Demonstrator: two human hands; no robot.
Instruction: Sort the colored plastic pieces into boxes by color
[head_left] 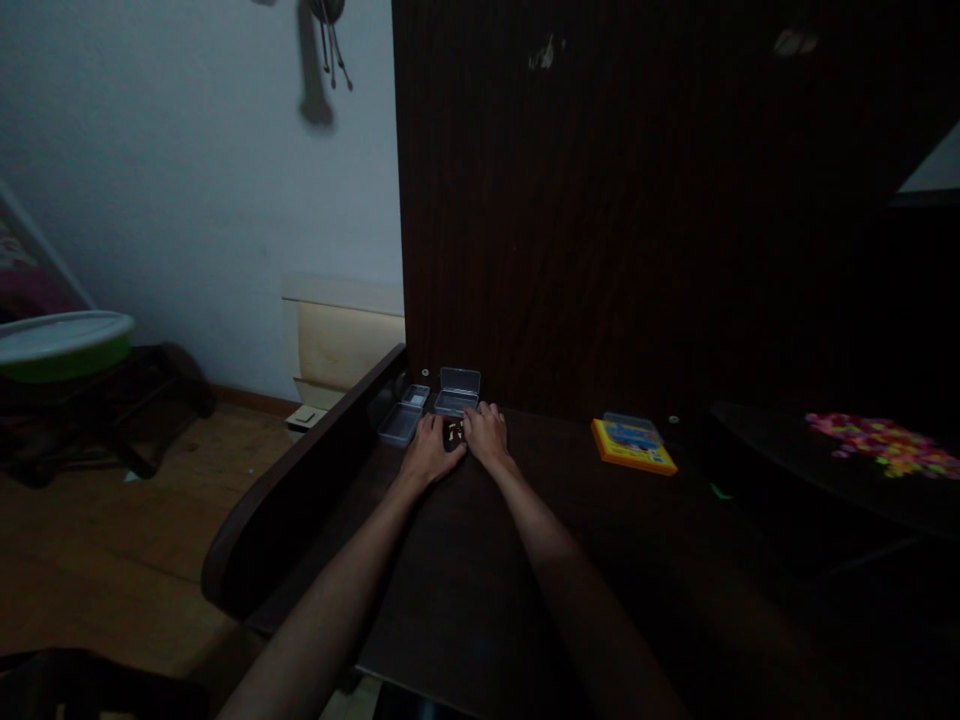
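Both forearms reach over a dark brown tabletop (465,560). A few small gold-coloured pieces (454,431), too small to name, lie between my hands. My left hand (431,452) rests just left of them, its thumb spread away from the fingers. On their right is my right hand (487,435), palm down, fingers slightly bent and apart, with nothing visible in it. Beyond my left fingers lies a clear plastic case (400,424) with its lid folded back. A second clear case (456,403) stands open beyond my hands, lid upright.
Further right on the tabletop lies a yellow-orange box (636,448) with blue contents and a clear cover. Bright multicoloured small pieces (885,443) are heaped at far right. A raised wooden side (300,480) borders the left; a dark panel (600,220) rises behind.
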